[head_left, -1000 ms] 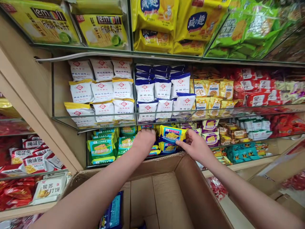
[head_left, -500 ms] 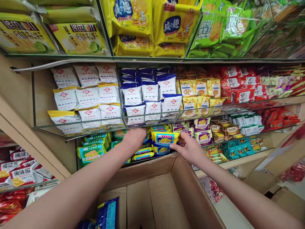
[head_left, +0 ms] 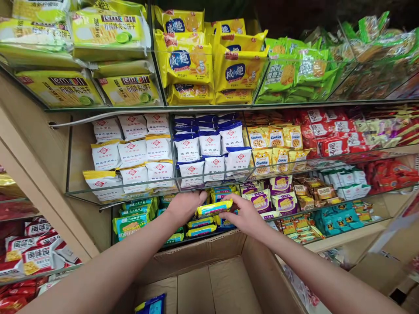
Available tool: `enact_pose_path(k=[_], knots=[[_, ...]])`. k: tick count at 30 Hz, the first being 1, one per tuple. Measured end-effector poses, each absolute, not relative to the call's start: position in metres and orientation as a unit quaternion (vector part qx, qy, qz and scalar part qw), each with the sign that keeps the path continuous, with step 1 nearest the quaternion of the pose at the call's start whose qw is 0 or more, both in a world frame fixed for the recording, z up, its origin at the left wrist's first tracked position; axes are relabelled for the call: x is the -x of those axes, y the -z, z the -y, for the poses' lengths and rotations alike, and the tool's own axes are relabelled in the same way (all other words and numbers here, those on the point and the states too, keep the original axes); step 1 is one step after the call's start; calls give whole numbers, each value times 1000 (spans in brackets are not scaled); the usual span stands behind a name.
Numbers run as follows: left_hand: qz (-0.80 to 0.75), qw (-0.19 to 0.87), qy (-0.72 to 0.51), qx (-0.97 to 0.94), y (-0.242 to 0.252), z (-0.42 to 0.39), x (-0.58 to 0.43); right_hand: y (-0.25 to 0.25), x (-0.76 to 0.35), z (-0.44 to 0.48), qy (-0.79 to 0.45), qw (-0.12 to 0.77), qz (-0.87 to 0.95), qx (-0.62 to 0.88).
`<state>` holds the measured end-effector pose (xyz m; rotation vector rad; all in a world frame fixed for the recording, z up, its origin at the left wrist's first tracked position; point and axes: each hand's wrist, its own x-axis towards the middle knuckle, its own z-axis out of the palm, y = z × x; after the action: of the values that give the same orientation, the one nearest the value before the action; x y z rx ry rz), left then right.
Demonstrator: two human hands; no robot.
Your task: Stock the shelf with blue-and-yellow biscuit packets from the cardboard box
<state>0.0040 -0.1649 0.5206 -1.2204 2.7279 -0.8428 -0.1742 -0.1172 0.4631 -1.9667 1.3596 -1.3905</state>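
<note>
My right hand [head_left: 240, 214] pinches a yellow and blue biscuit packet [head_left: 214, 208] by its right end, holding it level above the lower shelf bin. My left hand [head_left: 188, 205] reaches into the same bin, just left of that packet; its fingers are curled and their tips are hidden behind the hand. Under the held packet lie more yellow and blue packets [head_left: 201, 230], stacked flat. Green biscuit packets [head_left: 132, 224] fill the space left of my left hand. Below my hands stands an open cardboard box [head_left: 196, 257], with a blue packet [head_left: 150, 304] inside it.
A glass shelf of white milk-flavour packets [head_left: 132, 152] hangs close above my hands. Purple and white packets [head_left: 260, 200] lie right of my right hand. Higher up are yellow biscuit bags [head_left: 188, 63]. A wooden upright [head_left: 49, 174] borders the shelves on the left.
The packet in my right hand has moved left and turned from facing me to lying edge-on. My left hand stays at the bin. The view has tilted upward.
</note>
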Motion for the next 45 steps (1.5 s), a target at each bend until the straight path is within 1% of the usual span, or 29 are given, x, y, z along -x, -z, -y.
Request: enact_pose_path(k=[6, 12, 20, 25, 29, 34, 36, 39, 42, 45], knots=[[-874, 36, 250, 415, -527, 158, 0, -450, 193, 102, 562, 306, -460, 616], [-875, 50, 216, 432, -530, 158, 5, -444, 202, 98, 572, 339, -456, 591], [-861, 44, 208, 462, -510, 157, 9, -437, 206, 105, 575, 338, -456, 589], [-860, 10, 225, 458, -495, 160, 16, -437, 207, 109, 567, 342, -462, 590], [-878, 1, 233, 418, -494, 151, 7, -440, 208, 112, 552, 323, -484, 597], [-905, -6, 222, 362, -485, 115, -28, -449, 196, 114, 526, 280, -500, 628], [-916, -29, 194, 351, -477, 104, -41, -455, 184, 116, 506, 259, -505, 649], [-921, -90, 146, 351, -469, 96, -54, -464, 168, 121, 484, 252, -502, 671], [-916, -150, 98, 360, -465, 94, -63, -468, 158, 123, 488, 272, -486, 672], [-908, -196, 77, 363, -462, 92, -67, -468, 157, 125, 506, 306, -480, 648]])
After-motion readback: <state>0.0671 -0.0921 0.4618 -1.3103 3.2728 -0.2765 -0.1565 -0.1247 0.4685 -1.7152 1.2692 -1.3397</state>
